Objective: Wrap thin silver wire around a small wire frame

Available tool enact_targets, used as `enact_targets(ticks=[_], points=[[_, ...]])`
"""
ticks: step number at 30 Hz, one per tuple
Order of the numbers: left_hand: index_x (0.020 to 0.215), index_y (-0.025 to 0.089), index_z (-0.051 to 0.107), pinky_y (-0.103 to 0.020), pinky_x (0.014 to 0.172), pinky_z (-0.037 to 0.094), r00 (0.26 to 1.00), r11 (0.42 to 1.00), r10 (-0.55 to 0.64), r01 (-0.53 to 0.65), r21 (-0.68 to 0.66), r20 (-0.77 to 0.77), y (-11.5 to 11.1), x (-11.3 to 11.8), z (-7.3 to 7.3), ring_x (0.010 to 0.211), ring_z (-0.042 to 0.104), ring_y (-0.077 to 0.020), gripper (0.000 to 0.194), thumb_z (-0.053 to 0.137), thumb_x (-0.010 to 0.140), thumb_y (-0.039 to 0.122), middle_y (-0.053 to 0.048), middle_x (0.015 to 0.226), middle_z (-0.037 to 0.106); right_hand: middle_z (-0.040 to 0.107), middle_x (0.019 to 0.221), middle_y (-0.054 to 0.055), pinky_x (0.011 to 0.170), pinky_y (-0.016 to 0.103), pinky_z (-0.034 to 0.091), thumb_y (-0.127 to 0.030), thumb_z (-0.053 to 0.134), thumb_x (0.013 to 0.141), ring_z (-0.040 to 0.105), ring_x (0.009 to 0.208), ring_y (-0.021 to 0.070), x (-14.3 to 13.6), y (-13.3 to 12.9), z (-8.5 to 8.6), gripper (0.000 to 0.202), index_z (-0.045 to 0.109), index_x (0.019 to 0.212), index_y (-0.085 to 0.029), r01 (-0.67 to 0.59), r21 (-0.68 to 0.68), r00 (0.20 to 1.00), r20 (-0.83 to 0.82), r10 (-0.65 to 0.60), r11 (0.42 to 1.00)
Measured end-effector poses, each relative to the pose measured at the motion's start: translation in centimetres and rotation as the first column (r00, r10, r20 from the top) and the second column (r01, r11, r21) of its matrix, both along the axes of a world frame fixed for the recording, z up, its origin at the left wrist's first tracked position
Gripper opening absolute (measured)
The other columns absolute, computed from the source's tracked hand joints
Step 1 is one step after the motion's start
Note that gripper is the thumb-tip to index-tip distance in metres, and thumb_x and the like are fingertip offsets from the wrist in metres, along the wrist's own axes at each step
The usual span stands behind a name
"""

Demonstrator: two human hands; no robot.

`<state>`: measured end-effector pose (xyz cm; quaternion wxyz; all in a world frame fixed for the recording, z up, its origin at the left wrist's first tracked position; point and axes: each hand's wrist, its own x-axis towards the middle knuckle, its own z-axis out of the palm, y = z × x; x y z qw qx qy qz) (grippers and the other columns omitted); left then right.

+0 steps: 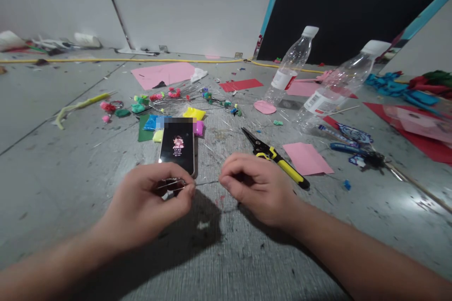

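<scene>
Left hand of mine pinches a thin wire between thumb and forefinger; more strands cross behind the thumb, and my curled fingers hide where they end. My right hand grips the wire's other end, its tip lost under my fingertips. The wire spans the gap at the centre, so fine I barely make it out. At eleven o'clock from it lies the phone, its top edge blurred by blocks and its lower part covered by my left hand. At one o'clock are the pliers, one handle partly behind my right hand. Two clear bottles stand farther out toward one and two o'clock, their bases hard to trace. Both my forearms run out of view.
</scene>
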<state>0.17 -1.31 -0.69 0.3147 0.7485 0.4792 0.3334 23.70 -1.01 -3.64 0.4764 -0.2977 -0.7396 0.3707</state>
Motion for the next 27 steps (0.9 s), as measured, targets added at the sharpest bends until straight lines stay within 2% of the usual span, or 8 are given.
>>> enact_targets(ticks=[2,4,9,12,17,19,23,27], points=[[0.074,0.026,0.072,-0.028,0.057,0.045,0.998,0.99,-0.046,0.05,0.135,-0.035,-0.4,0.0,0.0,0.059,0.063,-0.0162,0.012,0.069,0.085,0.025,0.001,0.066,0.073,0.059,0.069,-0.004,0.056,0.025,0.046,-0.025,0.069,0.096,0.054,0.059,0.011,-0.4,-0.5,0.1,0.014,0.065,0.083,-0.021,-0.071,-0.339,0.992,-0.123,0.03,0.938],[0.078,0.027,0.072,-0.029,0.059,0.047,0.995,0.967,-0.08,0.091,0.239,-0.056,-0.8,0.0,0.2,0.059,0.064,-0.0157,0.011,0.07,0.088,0.022,0.001,0.067,0.074,0.05,0.058,-0.009,0.045,0.021,0.035,-0.034,0.074,0.092,0.041,0.047,0.0076,-0.8,-0.8,0.3,0.02,0.063,0.082,-0.021,-0.205,-0.613,0.96,-0.277,0.035,0.763],[0.078,0.027,0.071,-0.028,0.058,0.053,0.972,0.887,-0.128,0.201,0.417,-0.196,-0.8,0.1,0.6,0.058,0.069,-0.0167,0.016,0.066,0.088,0.015,-0.001,0.067,0.076,0.044,0.05,-0.012,0.04,0.016,0.021,-0.04,0.091,0.075,0.026,0.044,0.003,-1.1,-0.8,1.0,0.039,0.058,0.07,-0.019,-0.39,-0.806,0.901,-0.434,0.003,0.446],[0.078,0.026,0.07,-0.026,0.056,0.052,0.971,0.915,-0.138,0.2,0.35,-0.195,-0.5,-0.1,0.4,0.056,0.067,-0.0153,0.013,0.067,0.089,0.019,0.0,0.065,0.075,0.044,0.049,-0.012,0.039,0.017,0.022,-0.039,0.09,0.074,0.028,0.042,0.0038,-0.9,-0.6,1.3,0.036,0.059,0.07,-0.02,-0.31,-0.816,0.933,-0.359,-0.008,0.487],[0.077,0.025,0.07,-0.023,0.052,0.049,0.992,0.931,-0.085,0.111,0.348,-0.089,0.0,0.0,-0.3,0.053,0.066,-0.0127,0.017,0.062,0.084,0.013,0.005,0.065,0.074,0.061,0.063,-0.005,0.051,0.021,0.04,-0.025,0.08,0.077,0.052,0.056,0.0088,-0.7,-0.6,1.0,0.013,0.069,0.075,-0.019,0.022,-0.589,0.993,-0.079,-0.084,0.808],[0.08,0.024,0.069,-0.021,0.052,0.049,0.986,0.894,-0.132,0.162,0.417,-0.102,0.1,0.0,-0.4,0.053,0.066,-0.0117,0.015,0.064,0.086,0.012,0.005,0.066,0.073,0.056,0.056,-0.007,0.046,0.021,0.035,-0.029,0.076,0.081,0.045,0.049,0.0081,-0.6,-0.4,0.7,0.015,0.066,0.073,-0.02,-0.056,-0.656,0.992,-0.122,-0.032,0.753],[0.09,0.021,0.066,-0.023,0.06,0.054,0.939,0.733,-0.234,0.342,0.588,-0.254,-0.2,-0.3,-0.2,0.059,0.066,-0.0123,0.02,0.064,0.088,0.001,0.002,0.072,0.073,0.046,0.047,-0.01,0.038,0.018,0.019,-0.032,0.079,0.076,0.027,0.039,0.0037,-0.5,-0.2,0.5,0.023,0.062,0.068,-0.02,-0.36,-0.814,0.925,-0.373,0.065,0.456],[0.104,0.016,0.066,-0.031,0.067,0.058,0.855,0.645,-0.378,0.518,0.562,-0.355,-0.7,-1.1,-0.3,0.068,0.068,-0.0176,0.022,0.064,0.091,-0.001,-0.004,0.081,0.074,0.046,0.048,-0.01,0.037,0.014,0.016,-0.025,0.079,0.068,0.024,0.04,0.0011,-0.1,0.0,0.9,0.017,0.064,0.065,-0.017,-0.39,-0.879,0.92,-0.384,0.076,0.275]])
